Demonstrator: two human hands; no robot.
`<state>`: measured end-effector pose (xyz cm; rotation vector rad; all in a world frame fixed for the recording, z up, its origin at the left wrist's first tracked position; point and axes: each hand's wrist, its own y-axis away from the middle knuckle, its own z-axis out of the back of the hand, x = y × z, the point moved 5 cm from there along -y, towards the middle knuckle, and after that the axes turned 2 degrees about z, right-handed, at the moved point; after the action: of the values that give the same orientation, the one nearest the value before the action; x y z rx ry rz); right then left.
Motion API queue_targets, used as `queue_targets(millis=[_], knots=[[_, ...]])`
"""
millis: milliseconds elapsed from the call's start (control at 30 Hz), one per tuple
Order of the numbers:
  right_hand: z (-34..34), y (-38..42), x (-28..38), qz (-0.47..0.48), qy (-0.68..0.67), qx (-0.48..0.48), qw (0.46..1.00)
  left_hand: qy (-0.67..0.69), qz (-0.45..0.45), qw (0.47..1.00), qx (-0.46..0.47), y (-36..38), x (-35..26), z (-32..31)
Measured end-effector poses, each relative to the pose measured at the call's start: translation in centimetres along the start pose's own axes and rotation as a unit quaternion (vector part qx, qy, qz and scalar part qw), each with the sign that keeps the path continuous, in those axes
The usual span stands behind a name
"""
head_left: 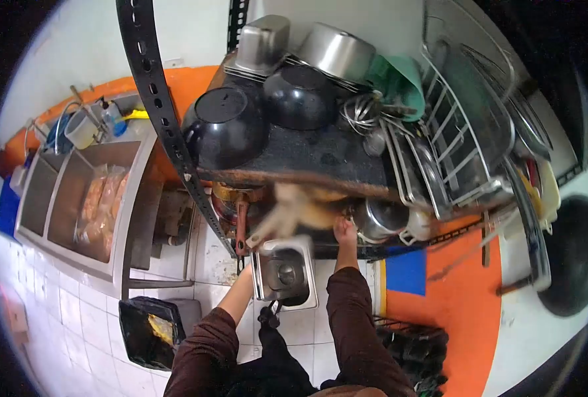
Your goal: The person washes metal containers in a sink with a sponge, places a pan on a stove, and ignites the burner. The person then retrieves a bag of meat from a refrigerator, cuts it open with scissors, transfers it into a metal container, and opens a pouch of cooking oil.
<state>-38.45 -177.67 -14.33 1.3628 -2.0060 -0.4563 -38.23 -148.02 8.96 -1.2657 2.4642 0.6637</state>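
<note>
Held out above the floor is a rectangular stainless steel container [294, 270], its open side facing up. My left hand [245, 278] grips its left side, with the fingers partly hidden behind the metal. Just under the shelf edge, my right hand [345, 231] has its fingers curled together beside a steel pot [381, 220]; what they hold, if anything, cannot be made out. A pale and yellowish thing [297, 208], smeared by motion, lies between my hands on the lower shelf level. Left of it a pan's reddish handle [242, 225] points toward me.
Black bowls [226, 126], steel containers [337, 53], whisks [360, 112] and a wire rack [459, 145] crowd the upper shelf [320, 155]. A black metal post [158, 99] rises at its left. Further left are a sink [85, 205] with packaged food and a black bin [149, 331].
</note>
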Motion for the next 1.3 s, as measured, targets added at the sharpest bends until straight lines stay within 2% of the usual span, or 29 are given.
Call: queue_targets(millis=[33, 67, 133, 167, 200, 267, 300, 367, 400, 433, 533, 600, 667, 767, 1100, 1300], knots=[[-0.6, -0.3, 0.3, -0.031, -0.029, 0.062, 0.997, 0.005, -0.002, 1.000, -0.006, -0.6, -0.1, 0.1], [-0.9, -0.7, 0.3, -0.038, -0.020, 0.059, 0.997, 0.008, -0.005, 1.000, -0.011, -0.9, -0.3, 0.2], [-0.7, -1.7, -0.1, -0.055, -0.011, -0.021, 0.998, 0.011, -0.009, 1.000, -0.020, -1.5, -0.7, 0.3], [-0.5, -2.3, -0.1, -0.022, 0.019, -0.080, 0.996, 0.013, -0.011, 1.000, -0.021, -1.8, -0.7, 0.2], [-0.2, -2.7, -0.2, -0.025, 0.024, -0.082, 0.996, 0.015, -0.013, 0.999, -0.026, -1.8, -0.8, 0.3], [-0.5, -2.8, -0.4, -0.059, -0.015, -0.009, 0.998, 0.018, -0.019, 0.999, -0.032, -2.1, -1.0, 0.3], [-0.7, -2.7, -0.5, -0.062, -0.012, -0.009, 0.998, 0.017, -0.023, 0.999, -0.033, -2.2, -1.2, 0.2], [-2.8, -1.5, -1.0, -0.020, 0.004, 0.143, 0.990, 0.015, -0.029, 0.999, -0.037, -2.3, -1.6, 0.1], [-4.0, 0.2, -1.8, -0.021, 0.005, 0.144, 0.989, 0.015, -0.033, 0.999, -0.038, -2.4, -1.8, 0.1], [-5.8, 2.6, -2.4, 0.049, 0.029, 0.149, 0.987, 0.015, -0.033, 0.999, -0.039, -2.3, -1.8, 0.1], [-6.1, 3.1, -4.8, 0.158, 0.147, 0.155, 0.964, 0.013, -0.041, 0.998, -0.043, -2.1, -2.2, 0.1], [-1.8, -3.0, -7.2, 0.153, 0.082, 0.249, 0.953, 0.014, -0.041, 0.998, -0.044, -2.2, -2.2, 0.0], [-3.3, 1.6, -7.5, 0.134, 0.097, 0.200, 0.966, 0.012, -0.045, 0.998, -0.047, -2.1, -2.3, 0.1], [-3.2, 3.2, -7.0, 0.102, 0.091, 0.178, 0.974, 0.010, -0.049, 0.998, -0.045, -2.2, -2.6, 0.0], [-5.8, 5.4, -6.1, 0.035, 0.083, 0.188, 0.978, 0.008, -0.071, 0.996, -0.045, -3.0, -3.9, 0.3], [-7.3, 5.7, -5.5, -0.038, 0.058, 0.199, 0.978, 0.005, -0.083, 0.996, -0.041, -3.3, -4.6, 0.0]])
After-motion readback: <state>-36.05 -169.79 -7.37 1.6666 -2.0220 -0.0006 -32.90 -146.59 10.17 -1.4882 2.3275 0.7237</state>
